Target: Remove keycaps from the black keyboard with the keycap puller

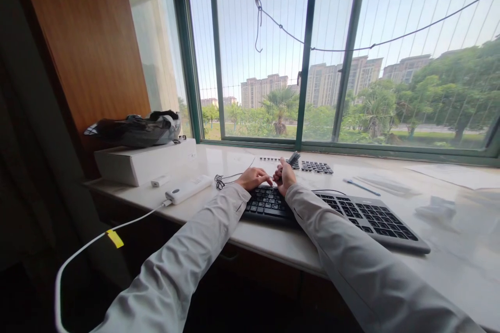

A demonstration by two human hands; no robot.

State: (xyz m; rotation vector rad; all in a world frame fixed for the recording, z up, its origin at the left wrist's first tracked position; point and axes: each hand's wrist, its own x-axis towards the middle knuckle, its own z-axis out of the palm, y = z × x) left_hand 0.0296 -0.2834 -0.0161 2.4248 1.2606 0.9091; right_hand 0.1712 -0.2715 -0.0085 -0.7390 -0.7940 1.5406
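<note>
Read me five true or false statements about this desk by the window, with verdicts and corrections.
1. The left hand is at the black keyboard. True.
2. The right hand is empty. False: it holds a dark object.
3. A white cable runs to the white device. True.
4. The white box stands right of the grey keyboard. False: it stands to the left, under a dark bundle.
5. A blue stick lies between the grey keyboard and the window. True.
</note>
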